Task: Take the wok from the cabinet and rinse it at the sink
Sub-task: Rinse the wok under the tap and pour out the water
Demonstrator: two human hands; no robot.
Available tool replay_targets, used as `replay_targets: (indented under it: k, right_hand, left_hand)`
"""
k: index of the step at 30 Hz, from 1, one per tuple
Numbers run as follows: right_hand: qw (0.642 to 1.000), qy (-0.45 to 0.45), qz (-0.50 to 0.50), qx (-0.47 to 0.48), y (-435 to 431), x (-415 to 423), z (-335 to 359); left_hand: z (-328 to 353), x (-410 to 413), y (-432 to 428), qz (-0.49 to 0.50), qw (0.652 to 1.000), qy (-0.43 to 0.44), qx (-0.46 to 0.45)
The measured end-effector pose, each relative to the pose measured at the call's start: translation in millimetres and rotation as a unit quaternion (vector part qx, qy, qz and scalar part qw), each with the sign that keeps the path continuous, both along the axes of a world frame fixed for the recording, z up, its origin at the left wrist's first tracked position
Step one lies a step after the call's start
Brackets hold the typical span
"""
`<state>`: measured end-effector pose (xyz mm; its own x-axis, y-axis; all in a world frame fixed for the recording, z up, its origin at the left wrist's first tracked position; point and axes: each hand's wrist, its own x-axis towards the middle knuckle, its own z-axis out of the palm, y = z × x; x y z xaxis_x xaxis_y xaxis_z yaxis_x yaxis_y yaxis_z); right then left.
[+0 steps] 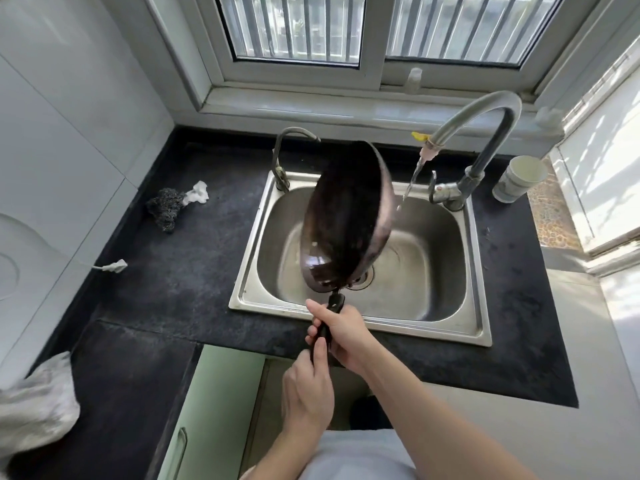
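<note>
The dark wok (346, 220) is tilted steeply on its side over the steel sink (483, 327), its inside facing left and its rim to the right. Both hands grip its black handle (336, 303) at the sink's front edge. My right hand (341, 334) holds the handle higher up, and my left hand (306, 386) holds the handle's end below it. The tall faucet (485, 126) at the back right runs a thin stream of water (410, 185) that falls just right of the wok's rim.
A steel scourer with a white cloth (173, 206) lies on the black counter left of the sink. A white cup (519, 178) stands at the right, a second small tap (287, 157) at the sink's back left. A grey rag (34, 407) lies at the lower left, and a green cabinet door (207, 417) stands below.
</note>
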<state>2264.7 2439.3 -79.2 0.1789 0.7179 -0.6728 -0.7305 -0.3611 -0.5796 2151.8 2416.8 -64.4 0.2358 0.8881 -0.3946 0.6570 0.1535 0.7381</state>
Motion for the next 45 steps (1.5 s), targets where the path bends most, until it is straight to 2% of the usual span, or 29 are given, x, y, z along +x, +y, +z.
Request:
replay_targets:
  k: [2, 3, 5, 8, 10, 11, 15, 19, 22, 26, 32, 37, 41, 43, 45]
  right_hand:
    - [1.0, 0.014, -0.009, 0.006, 3.5, -2.1, -1.1]
    - [0.999, 0.031, -0.015, 0.015, 4.0, -1.6, -1.3]
    - [0.997, 0.06, -0.016, 0.036, 3.9, 3.7, -3.2]
    - [0.997, 0.046, 0.021, 0.05, -1.0, 12.7, -6.5]
    - [0.997, 0.037, 0.046, 0.046, -2.2, 16.2, -9.6]
    - [0.997, 0.037, 0.054, 0.043, -2.6, 17.3, -11.4]
    - [0.996, 0.055, 0.069, 0.027, -2.1, 20.6, -19.1]
    - [0.996, 0.068, 0.056, -0.009, -2.7, 22.3, -25.6]
    - [0.997, 0.048, 0.049, -0.036, -2.3, 24.4, -27.8]
    - [0.996, 0.023, 0.062, -0.063, -7.4, 33.0, -31.8]
    - [0.984, -0.014, 0.133, -0.117, -11.2, 48.1, -31.2]
    - [0.945, -0.1, 0.255, -0.176, -20.0, 58.1, -27.8]
    - [0.914, -0.17, 0.315, -0.191, -22.0, 77.5, -14.8]
    - [0.909, -0.211, 0.306, -0.19, -21.5, 99.8, -7.2]
    - [0.915, -0.276, 0.235, -0.177, -21.3, 129.2, -0.9]
  left_hand:
    - [-3.9, -2.8, 1.4, -0.008, 0.998, 0.037, 0.047]
    - [-2.9, -1.9, 2.7, -0.014, 0.998, 0.035, 0.041]
    - [-2.4, 2.1, 8.6, 0.013, 0.996, -0.056, -0.065]
    - [1.9, 7.3, 11.6, 0.062, 0.931, -0.217, -0.288]
    - [3.7, 11.9, 9.2, 0.082, 0.897, -0.248, -0.357]
    - [2.9, 14.5, 7.6, 0.094, 0.892, -0.247, -0.367]
    - [-2.9, 20.2, 3.5, 0.09, 0.924, -0.214, -0.303]
    - [-14.1, 16.4, 5.1, 0.023, 0.963, -0.163, -0.215]
    - [-22.3, 17.2, 5.7, -0.007, 0.975, -0.134, -0.178]
    - [-27.2, 22.0, 0.7, -0.034, 0.977, -0.119, -0.172]
    - [-28.1, 28.6, -6.3, -0.032, 0.976, -0.116, -0.18]
    - [-37.0, 20.6, -11.5, -0.025, 0.977, -0.099, -0.186]
    - [-40.8, 20.7, -13.5, -0.022, 0.974, -0.1, -0.202]
    - [-41.5, 21.7, -12.7, -0.023, 0.971, -0.102, -0.215]
    - [-42.9, 22.2, -11.7, -0.03, 0.971, -0.1, -0.216]
